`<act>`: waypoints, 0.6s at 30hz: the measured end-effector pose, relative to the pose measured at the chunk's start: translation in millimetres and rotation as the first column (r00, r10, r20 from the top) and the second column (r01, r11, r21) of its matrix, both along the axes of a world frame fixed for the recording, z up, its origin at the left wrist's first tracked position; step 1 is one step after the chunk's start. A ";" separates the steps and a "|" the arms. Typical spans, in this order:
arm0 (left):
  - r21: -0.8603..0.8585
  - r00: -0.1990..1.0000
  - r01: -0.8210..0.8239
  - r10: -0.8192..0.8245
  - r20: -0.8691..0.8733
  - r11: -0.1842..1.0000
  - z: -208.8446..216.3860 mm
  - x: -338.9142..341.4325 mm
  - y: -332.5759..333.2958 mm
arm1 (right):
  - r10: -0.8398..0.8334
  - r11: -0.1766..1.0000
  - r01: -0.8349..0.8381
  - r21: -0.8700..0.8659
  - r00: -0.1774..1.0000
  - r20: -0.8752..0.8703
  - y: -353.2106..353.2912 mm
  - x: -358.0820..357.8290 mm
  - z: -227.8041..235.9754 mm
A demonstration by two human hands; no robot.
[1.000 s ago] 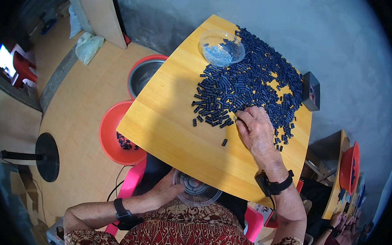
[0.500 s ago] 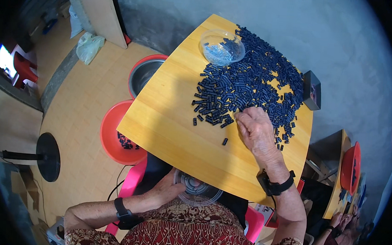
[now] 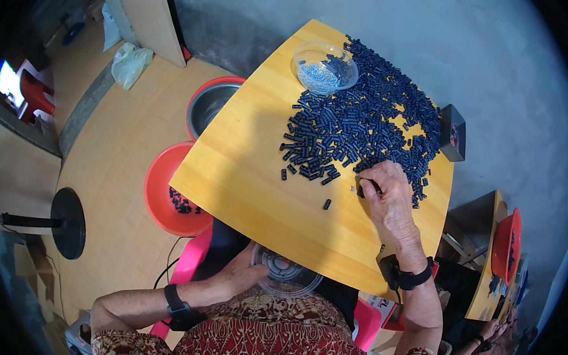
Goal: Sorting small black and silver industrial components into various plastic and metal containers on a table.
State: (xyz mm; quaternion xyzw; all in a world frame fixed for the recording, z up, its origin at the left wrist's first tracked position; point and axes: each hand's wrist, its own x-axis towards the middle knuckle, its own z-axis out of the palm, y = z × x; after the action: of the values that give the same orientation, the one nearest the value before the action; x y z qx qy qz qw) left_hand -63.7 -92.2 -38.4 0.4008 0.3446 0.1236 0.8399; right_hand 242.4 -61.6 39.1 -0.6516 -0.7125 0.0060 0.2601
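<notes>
On our yellow wooden table [image 3: 239, 181] lie small, dark oblong plastic pieces [image 3: 354, 117], likely light, stiff, best pinched by their long sides. Our right hand [image 3: 389, 192] curls at their near edge, its hold unclear; our left hand [image 3: 242, 273] grips a clear round plastic container [image 3: 296, 282].

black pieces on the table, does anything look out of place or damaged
One small black piece looks out of place: it lies by itself on the yellow table, apart from the loose heap, toward the person's side. The pieces are too small to judge damage.
</notes>
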 end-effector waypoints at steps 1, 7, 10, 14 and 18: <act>0.025 1.000 0.002 -0.002 -0.008 1.000 -3.5 -1.0 -0.6 | -0.001 1.000 0.001 0.001 1.000 0.001 0.6 -0.2 -2.0; -0.012 0.998 0.041 -0.041 -0.050 0.999 2.4 -1.5 2.8 | -0.009 1.000 0.011 -0.027 0.998 0.063 -1.1 -7.4 -9.1; -0.016 1.000 0.025 -0.025 -0.013 1.000 -4.2 -4.8 -0.9 | 0.047 0.997 -0.048 -0.060 0.999 -0.019 -4.4 -7.7 -5.0; 0.000 0.999 0.036 -0.036 0.000 0.999 -16.5 -6.3 -2.1 | 0.044 0.995 -0.048 -0.086 0.998 -0.043 -6.3 -10.0 6.1; -0.001 1.000 0.015 -0.015 0.015 1.000 14.5 3.0 5.6 | 0.132 0.989 -0.122 -0.084 0.984 0.119 -10.5 -19.0 2.5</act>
State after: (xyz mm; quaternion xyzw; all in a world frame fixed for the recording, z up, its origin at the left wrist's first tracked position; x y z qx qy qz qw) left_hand -60.7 -86.6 -23.9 0.4021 0.3351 0.1203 0.8435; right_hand 223.5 -72.1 41.6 -0.6136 -0.7666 0.0093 0.1890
